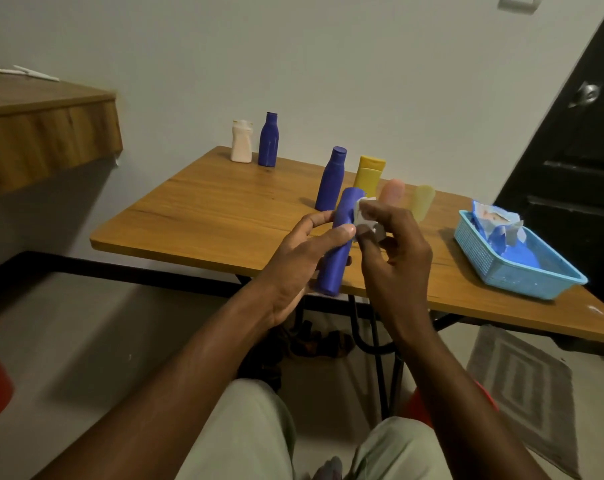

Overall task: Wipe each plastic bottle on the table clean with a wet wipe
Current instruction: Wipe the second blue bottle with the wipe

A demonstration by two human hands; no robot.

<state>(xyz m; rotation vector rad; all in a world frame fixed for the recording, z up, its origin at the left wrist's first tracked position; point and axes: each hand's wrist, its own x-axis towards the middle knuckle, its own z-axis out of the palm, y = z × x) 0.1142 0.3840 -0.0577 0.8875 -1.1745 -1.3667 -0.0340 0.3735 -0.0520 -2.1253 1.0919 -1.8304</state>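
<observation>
One blue bottle (335,252) gripped by left hand (298,268), right hand (395,261) pinching wipe (365,220).

Held bottle (338,240): deep blue all over
Wet wipe (368,220): white
Nearer standing bottle (331,180): deep blue
Far tall bottle (268,140): deep blue
Squat far bottle (241,142): cream white
Flat-capped bottle (369,174): mustard yellow
Rounded bottle (392,190): peach pink
Rightmost bottle (422,200): pale yellow
Basket (501,268): light blue, fine mesh lattice
Table (207,209): honey-brown wood grain
Door (570,168): black
Floor mat (522,386): grey, nested rectangles
</observation>
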